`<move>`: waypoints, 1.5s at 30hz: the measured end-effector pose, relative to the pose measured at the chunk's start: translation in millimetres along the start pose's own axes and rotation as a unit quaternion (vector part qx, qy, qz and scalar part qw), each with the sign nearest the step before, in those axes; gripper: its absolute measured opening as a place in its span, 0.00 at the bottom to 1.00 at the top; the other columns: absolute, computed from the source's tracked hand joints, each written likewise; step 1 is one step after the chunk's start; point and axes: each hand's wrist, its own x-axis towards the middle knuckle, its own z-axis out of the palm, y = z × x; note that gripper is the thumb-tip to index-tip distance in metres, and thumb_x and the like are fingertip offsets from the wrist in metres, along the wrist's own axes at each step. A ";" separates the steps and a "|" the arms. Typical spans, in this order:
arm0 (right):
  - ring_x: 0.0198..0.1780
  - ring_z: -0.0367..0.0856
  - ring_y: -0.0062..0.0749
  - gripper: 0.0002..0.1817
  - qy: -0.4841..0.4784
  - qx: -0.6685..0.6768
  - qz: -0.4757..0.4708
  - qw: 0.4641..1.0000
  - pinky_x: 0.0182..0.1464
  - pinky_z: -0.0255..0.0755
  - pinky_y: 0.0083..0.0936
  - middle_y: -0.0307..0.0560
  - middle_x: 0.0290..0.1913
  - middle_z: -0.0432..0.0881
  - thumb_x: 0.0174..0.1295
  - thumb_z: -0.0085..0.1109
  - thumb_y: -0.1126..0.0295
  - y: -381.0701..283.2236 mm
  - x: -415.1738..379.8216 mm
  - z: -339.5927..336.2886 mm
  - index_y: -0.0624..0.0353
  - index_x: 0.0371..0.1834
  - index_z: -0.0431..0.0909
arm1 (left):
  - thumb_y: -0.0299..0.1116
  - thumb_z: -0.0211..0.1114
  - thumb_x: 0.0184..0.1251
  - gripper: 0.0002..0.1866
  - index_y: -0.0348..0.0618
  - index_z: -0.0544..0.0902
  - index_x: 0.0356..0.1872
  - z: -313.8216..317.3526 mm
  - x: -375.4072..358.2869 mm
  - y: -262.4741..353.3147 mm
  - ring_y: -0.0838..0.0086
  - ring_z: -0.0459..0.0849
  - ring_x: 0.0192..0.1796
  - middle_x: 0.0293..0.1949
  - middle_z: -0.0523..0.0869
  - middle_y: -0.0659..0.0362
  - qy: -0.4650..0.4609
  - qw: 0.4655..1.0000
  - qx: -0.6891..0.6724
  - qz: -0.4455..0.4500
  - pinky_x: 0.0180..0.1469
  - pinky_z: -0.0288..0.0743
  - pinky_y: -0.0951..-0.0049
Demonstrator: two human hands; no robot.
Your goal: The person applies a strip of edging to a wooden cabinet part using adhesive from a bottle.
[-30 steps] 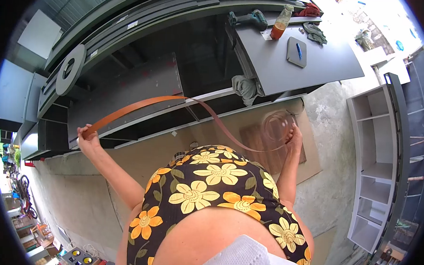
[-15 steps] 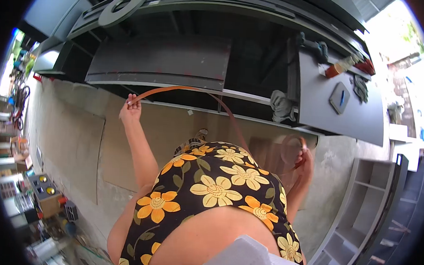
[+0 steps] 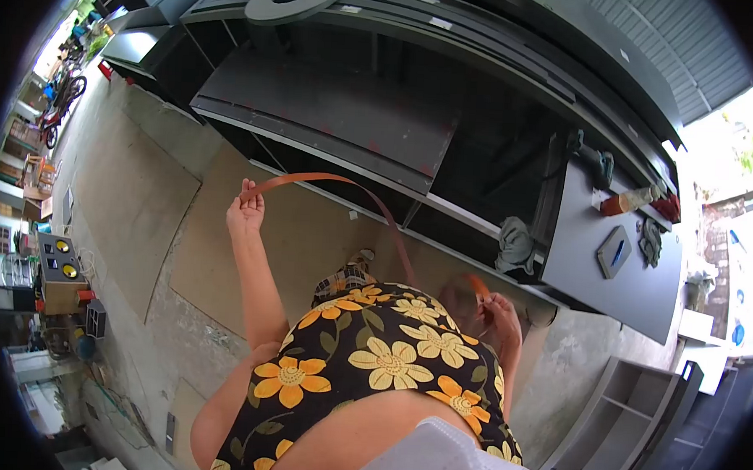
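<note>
A long orange-brown strip arches in front of my body. My left hand pinches one end of it, palm up, near the edge of the dark cabinet. From there the strip curves over and drops behind my flowered top at the middle. On the right, my right hand has its fingers closed on another part of the strip, where it forms a blurred loop. The strip's middle part is hidden behind my top.
A grey panel at the right bears a power drill, a bottle, a glove and a blue pen on a small tray. A grey cloth hangs beside it. A grey shelf unit stands lower right.
My view has turned, so the cabinet appears tilted. My right hand has come inward and lower, nearer my body, with the strip's loop. My left hand still holds its end.
</note>
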 end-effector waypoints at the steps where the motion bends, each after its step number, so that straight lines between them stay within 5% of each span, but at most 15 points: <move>1: 0.22 0.74 0.18 0.05 -0.004 0.005 0.000 1.000 0.24 0.68 0.13 0.36 0.25 0.78 0.64 0.50 0.69 5.5 2.3 -0.1 0.57 0.34 0.73 | 0.37 0.28 0.75 0.19 0.38 0.69 0.42 4.1 -6.4 2.1 0.65 0.80 0.51 0.49 0.82 0.54 -0.006 1.000 0.000 0.005 0.53 0.71 0.64; 6: 0.27 0.75 0.19 0.05 0.071 0.056 0.038 0.995 0.32 0.71 0.15 0.37 0.28 0.78 0.63 0.50 0.70 35.2 5.4 -8.3 0.58 0.36 0.74 | 0.37 0.28 0.76 0.22 0.39 0.73 0.44 19.5 -24.3 17.0 0.71 0.80 0.49 0.49 0.82 0.57 -0.043 0.999 0.011 0.031 0.51 0.70 0.68; 12: 0.28 0.76 0.20 0.07 0.117 0.076 0.035 0.990 0.29 0.69 0.16 0.39 0.28 0.78 0.61 0.51 0.70 60.2 3.1 -16.5 0.59 0.39 0.76 | 0.37 0.31 0.75 0.21 0.39 0.74 0.46 35.0 -40.2 34.9 0.72 0.82 0.45 0.51 0.82 0.58 -0.085 0.994 0.014 0.068 0.49 0.71 0.67; 14: 0.27 0.74 0.18 0.06 0.101 0.081 0.038 0.991 0.31 0.68 0.16 0.37 0.28 0.78 0.62 0.51 0.69 65.5 4.9 -17.3 0.59 0.38 0.75 | 0.37 0.33 0.75 0.18 0.41 0.74 0.39 37.2 -46.2 39.7 0.71 0.83 0.42 0.51 0.81 0.56 -0.109 0.991 0.017 0.078 0.46 0.74 0.66; 21: 0.26 0.73 0.17 0.06 0.072 -0.061 0.052 0.994 0.30 0.69 0.16 0.37 0.27 0.76 0.63 0.50 0.69 62.2 10.6 -11.9 0.59 0.35 0.74 | 0.37 0.33 0.75 0.18 0.42 0.74 0.43 40.0 -61.2 49.5 0.70 0.82 0.40 0.53 0.81 0.57 -0.132 0.986 0.018 0.096 0.45 0.74 0.66; 29: 0.24 0.73 0.17 0.04 0.017 -0.062 0.020 0.998 0.26 0.69 0.16 0.36 0.25 0.75 0.61 0.51 0.71 96.7 54.1 -17.3 0.59 0.33 0.75 | 0.38 0.34 0.75 0.19 0.42 0.75 0.46 21.5 -70.9 70.3 0.70 0.82 0.40 0.53 0.81 0.59 -0.159 0.981 0.015 0.111 0.45 0.74 0.65; 41: 0.24 0.77 0.19 0.11 -0.002 -0.188 0.006 0.982 0.26 0.70 0.18 0.39 0.24 0.80 0.55 0.55 0.70 88.1 95.3 38.8 0.66 0.38 0.78 | 0.32 0.38 0.74 0.16 0.35 0.70 0.53 51.0 -94.1 99.7 0.62 0.76 0.56 0.57 0.76 0.50 -0.131 0.974 -0.036 0.183 0.61 0.68 0.57; 45: 0.26 0.77 0.19 0.12 -0.021 -0.235 0.021 0.972 0.26 0.69 0.18 0.39 0.25 0.79 0.57 0.56 0.72 81.5 110.0 63.5 0.65 0.44 0.78 | 0.32 0.39 0.74 0.16 0.36 0.70 0.53 46.9 -74.4 124.6 0.62 0.78 0.54 0.56 0.76 0.49 -0.244 0.953 -0.053 0.172 0.60 0.70 0.58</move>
